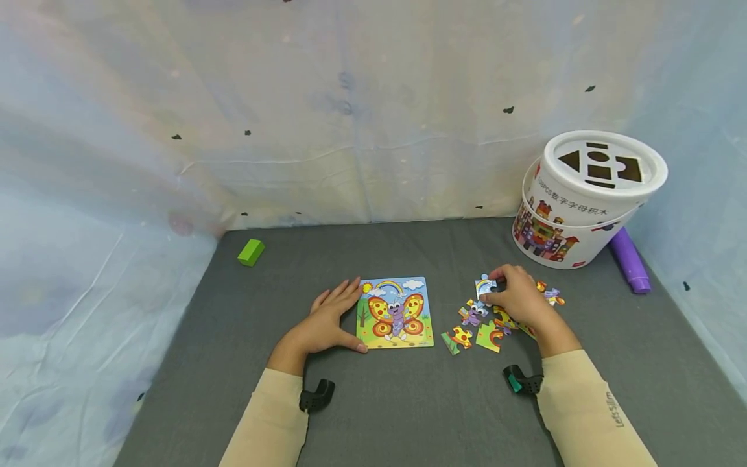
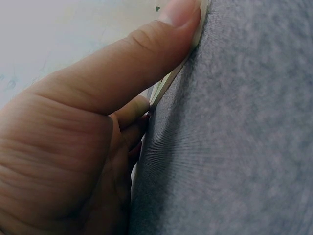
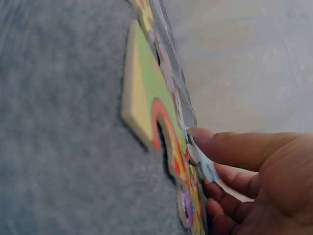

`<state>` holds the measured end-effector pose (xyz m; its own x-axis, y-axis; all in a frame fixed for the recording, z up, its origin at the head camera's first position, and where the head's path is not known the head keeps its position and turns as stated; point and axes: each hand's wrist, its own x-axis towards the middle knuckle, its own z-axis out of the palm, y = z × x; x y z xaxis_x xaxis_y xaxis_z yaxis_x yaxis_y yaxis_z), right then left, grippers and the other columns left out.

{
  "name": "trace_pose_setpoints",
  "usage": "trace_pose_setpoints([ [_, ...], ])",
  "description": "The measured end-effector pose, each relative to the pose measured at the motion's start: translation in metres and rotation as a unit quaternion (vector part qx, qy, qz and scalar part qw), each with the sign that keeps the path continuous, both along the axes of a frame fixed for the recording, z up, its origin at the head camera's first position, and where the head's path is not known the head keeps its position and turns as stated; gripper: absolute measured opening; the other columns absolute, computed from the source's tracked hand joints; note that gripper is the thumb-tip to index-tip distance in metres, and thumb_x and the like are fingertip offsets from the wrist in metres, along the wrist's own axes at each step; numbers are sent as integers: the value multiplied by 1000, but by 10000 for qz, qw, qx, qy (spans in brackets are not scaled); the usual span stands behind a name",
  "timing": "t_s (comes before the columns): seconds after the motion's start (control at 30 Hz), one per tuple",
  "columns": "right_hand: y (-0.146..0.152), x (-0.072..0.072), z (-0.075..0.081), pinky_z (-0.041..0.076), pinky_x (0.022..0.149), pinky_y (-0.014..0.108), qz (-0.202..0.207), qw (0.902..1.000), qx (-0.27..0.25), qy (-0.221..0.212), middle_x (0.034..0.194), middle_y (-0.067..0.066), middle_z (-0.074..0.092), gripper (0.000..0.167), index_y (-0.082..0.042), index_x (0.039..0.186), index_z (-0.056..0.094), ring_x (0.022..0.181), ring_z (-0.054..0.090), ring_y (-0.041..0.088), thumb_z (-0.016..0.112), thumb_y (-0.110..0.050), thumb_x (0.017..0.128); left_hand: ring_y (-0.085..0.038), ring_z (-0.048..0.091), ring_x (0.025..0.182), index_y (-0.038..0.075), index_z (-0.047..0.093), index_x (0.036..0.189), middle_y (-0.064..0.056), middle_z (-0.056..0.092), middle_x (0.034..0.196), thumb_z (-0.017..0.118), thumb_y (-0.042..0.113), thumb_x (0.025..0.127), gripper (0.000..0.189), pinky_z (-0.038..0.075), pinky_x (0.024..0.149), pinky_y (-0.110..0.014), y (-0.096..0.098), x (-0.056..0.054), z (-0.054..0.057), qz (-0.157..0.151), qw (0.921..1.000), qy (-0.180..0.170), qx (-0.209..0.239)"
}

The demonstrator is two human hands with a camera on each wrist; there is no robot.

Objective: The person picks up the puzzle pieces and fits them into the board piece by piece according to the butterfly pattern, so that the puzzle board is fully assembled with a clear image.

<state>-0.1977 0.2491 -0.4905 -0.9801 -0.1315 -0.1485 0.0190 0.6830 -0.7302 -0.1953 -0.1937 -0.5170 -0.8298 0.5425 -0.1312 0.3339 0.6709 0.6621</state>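
Observation:
A square butterfly picture board [image 1: 396, 312] lies flat on the grey table. Along its left side is my left hand [image 1: 328, 319], thumb at the lower-left corner and straight fingers reaching the upper-left corner; the left wrist view shows the thumb [image 2: 156, 49] against the board's edge. Right of the board, my right hand [image 1: 518, 295] pinches a blue puzzle piece with a rainbow [image 1: 483, 285] between thumb and fingers. Around that hand lie several loose pieces, among them a green corner piece [image 1: 487, 336] and one with the butterfly's face [image 1: 473, 312]. Part of the pile is hidden under the hand.
A white lidded bucket [image 1: 583, 201] stands at the back right, with a purple tube [image 1: 630, 263] beside it. Toward the back left lies a green block [image 1: 251, 252]. A pale cloth wall [image 1: 362, 117] rises behind the table.

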Motion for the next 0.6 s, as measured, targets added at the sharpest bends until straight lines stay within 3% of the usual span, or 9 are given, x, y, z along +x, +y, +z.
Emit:
trace_pose_setpoints([
  [0.17, -1, 0, -1, 48, 79, 45, -142, 9990, -431, -23, 117, 22, 55, 33, 3, 126, 56, 100, 54, 34, 77, -8, 103, -19, 0, 165, 17, 26, 175, 8, 9, 180, 101, 52, 73, 132, -6, 128, -53, 0, 0, 1, 7, 10000, -26, 31],
  [0.27, -1, 0, -2, 49, 74, 40, -290, 9974, -665, 0, 115, 18, 55, 37, 2, 138, 56, 97, 55, 31, 73, -9, 106, -20, 0, 166, 16, 26, 175, 6, 10, 180, 101, 52, 73, 131, -6, 128, -53, 0, 1, 1, -3, 10000, -31, 57],
  [0.4, -1, 0, -2, 48, 75, 40, -350, 9962, -788, 107, 116, 16, 58, 42, -1, 149, 61, 96, 55, 30, 68, -15, 110, -20, 0, 166, 16, 26, 175, 5, 10, 180, 101, 52, 73, 131, -6, 128, -54, 0, 1, 1, 2, 10000, -54, 65],
  [0.6, -7, 3, 5, 49, 72, 34, -453, 9907, -1211, 426, 110, 14, 61, 34, -1, 138, 64, 92, 58, 28, 69, -19, 110, -19, -1, 165, 17, 26, 175, 8, 9, 180, 101, 52, 73, 131, -6, 128, -54, 0, 0, 1, 17, 10000, -42, 24],
])
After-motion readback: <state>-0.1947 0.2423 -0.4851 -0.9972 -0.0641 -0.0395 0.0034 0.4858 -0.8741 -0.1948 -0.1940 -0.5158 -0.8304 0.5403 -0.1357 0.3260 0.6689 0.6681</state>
